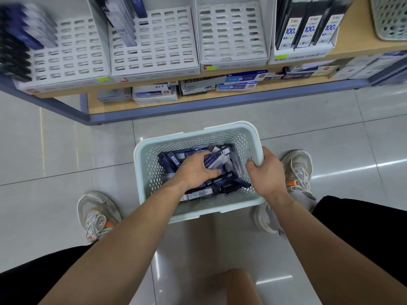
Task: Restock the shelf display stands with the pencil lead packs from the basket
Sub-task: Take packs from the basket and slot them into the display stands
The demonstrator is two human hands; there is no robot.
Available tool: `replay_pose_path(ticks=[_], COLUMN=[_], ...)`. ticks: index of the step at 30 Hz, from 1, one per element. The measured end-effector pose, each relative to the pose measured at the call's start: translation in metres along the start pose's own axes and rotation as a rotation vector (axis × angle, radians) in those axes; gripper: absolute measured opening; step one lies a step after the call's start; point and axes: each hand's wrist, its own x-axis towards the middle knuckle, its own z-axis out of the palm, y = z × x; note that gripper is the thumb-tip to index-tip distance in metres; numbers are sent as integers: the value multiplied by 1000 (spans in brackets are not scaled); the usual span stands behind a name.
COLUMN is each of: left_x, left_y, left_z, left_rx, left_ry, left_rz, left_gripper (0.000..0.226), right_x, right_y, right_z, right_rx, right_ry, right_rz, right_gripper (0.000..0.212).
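A pale perforated basket (pixel 145 164) stands on the floor in front of me, holding several dark blue pencil lead packs (pixel 220 186). My left hand (pixel 196 170) is down inside it, fingers curled around a bunch of packs. My right hand (pixel 267 170) grips the basket's right rim. Above, on the wooden shelf, stand white slotted display stands (pixel 154 45): the left one and the second one hold a few packs at their left side, and the third stand (pixel 231 34) has bare slots.
A fourth stand (pixel 308 25) at the right is filled with black-and-white packs marked 100. Another mesh basket (pixel 389 18) sits at the shelf's far right. Boxed stock lies on the lower shelf (pixel 198 86). My shoes (pixel 97 214) flank the floor basket on the tiled floor.
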Motion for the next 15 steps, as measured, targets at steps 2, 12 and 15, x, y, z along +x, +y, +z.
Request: replay_pose_path(ticks=[2,12,15], left_x=[-9,-79,-100], left_y=[6,49,63], left_z=[-5,-38,-41], left_rx=[-37,-186,-164], left_ry=[46,131,145], left_rz=[3,93,124], left_gripper=[89,43,36], right_x=[0,-32,-44], right_y=[-1,-49,-88], right_z=[-1,-35,-45], right_rx=[-23,124,307], right_ry=[-2,203,62], right_rz=[5,-60,-111], right_gripper=[7,40,24])
